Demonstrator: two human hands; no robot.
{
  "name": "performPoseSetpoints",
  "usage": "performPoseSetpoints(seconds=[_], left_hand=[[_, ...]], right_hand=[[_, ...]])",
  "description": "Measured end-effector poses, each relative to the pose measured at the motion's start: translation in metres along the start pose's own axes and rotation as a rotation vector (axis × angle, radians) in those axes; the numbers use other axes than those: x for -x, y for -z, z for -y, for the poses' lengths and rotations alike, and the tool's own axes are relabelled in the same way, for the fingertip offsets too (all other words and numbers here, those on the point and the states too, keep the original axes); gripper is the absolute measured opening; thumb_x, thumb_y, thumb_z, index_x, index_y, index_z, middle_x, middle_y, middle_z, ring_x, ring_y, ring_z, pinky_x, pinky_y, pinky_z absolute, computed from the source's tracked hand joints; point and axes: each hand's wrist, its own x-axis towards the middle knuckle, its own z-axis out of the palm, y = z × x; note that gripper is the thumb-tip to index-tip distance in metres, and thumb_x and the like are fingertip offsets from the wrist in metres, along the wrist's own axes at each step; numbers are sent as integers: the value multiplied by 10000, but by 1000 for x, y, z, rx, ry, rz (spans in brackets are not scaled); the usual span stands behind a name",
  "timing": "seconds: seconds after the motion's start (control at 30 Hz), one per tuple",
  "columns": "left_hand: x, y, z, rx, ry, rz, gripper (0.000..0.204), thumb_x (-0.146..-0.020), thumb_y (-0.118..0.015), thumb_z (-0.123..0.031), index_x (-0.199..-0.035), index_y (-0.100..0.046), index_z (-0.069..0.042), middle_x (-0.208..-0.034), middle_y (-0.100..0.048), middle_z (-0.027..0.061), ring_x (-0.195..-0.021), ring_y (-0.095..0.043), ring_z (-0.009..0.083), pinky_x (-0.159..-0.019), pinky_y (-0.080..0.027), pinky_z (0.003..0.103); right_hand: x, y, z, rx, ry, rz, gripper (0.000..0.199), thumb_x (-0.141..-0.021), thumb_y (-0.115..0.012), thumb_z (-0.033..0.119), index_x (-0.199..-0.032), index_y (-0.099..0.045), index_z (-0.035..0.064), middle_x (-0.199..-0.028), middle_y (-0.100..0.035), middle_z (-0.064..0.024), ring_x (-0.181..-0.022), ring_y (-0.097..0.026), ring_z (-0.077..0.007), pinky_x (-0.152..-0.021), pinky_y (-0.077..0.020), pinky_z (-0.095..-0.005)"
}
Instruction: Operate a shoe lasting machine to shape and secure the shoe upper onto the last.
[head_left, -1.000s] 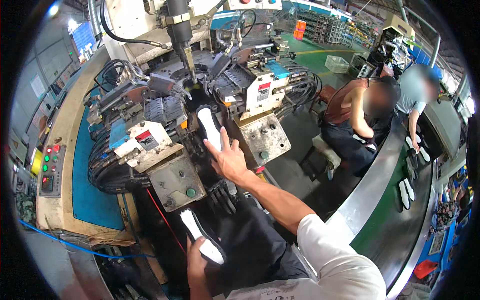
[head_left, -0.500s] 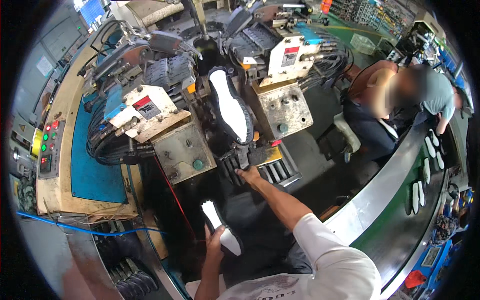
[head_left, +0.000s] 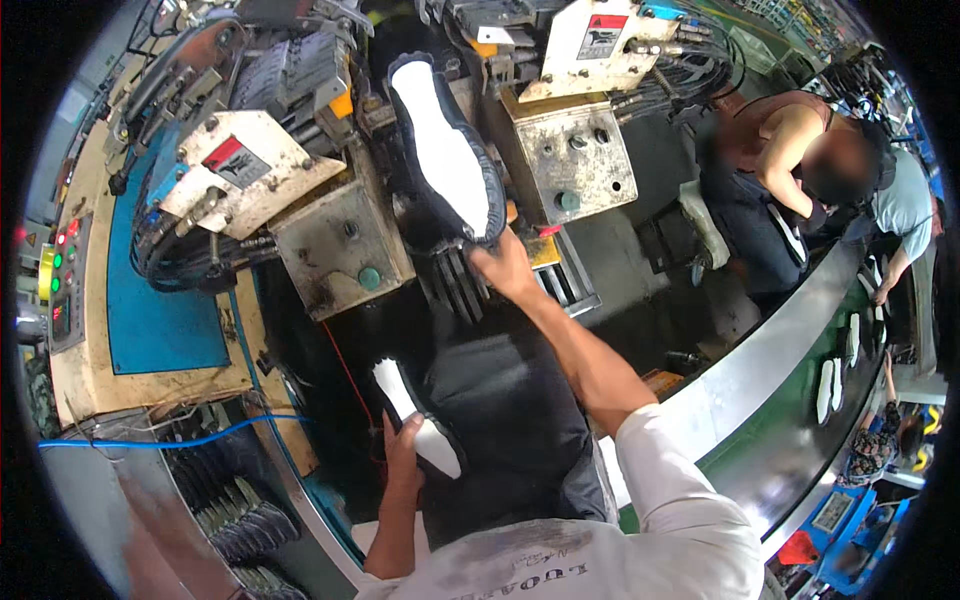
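Head view: right hand (head_left: 505,270) reaches forward, grip closed on heel end of black shoe upper (head_left: 440,150) with white insole facing up, mounted sole-up in grey lasting machine (head_left: 340,240). Left hand (head_left: 405,450) low near lap, grip wrapped around second white-soled shoe piece (head_left: 415,420), held over dark apron (head_left: 510,410). Blue pad (head_left: 160,320) and panel of green and red lights (head_left: 60,270) lie left of machine. Curved conveyor (head_left: 790,370) at right carries white soles; two other people bend over it.

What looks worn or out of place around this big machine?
The grey machine housings are chipped and grimy, and a blue cable trails loosely across the bench edge. The shoe under the right hand sits sole-up, seemingly deliberately.
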Motion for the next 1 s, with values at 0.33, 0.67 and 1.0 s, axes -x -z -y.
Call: performPoseSetpoints(seconds=[0.33,0.67,1.0], left_hand=[[-9,-12,8,117,-118,78,886,-959,-716,-168,-1694,-239,-40,-1381,-604,147,-1231,-609,287,-1089,-476,424],[-8,-18,15,106,-261,117,804,-953,-729,-238,-1625,-353,-7,-1301,-634,165,-1161,-637,294,-1023,-503,435],[-2,-3,15,191,-137,151,1017,-966,-764,-184,-1716,-104,7,-1486,-565,175,-1312,-575,264,-1146,-431,393]], right_hand=[[12,26,18,227,-74,26,550,-805,-756,211,-1297,-677,-22,-1266,-711,-301,-1193,-686,-452,-1017,-532,-496],[5,23,12,143,-119,1,595,-819,-755,230,-1301,-650,-103,-1206,-735,-328,-1122,-732,-440,-997,-562,-463],[30,61,206,849,870,-123,654,-926,-754,240,-1525,-548,75,-1633,-468,-184,-1535,-409,-383,-1275,-316,-542]])
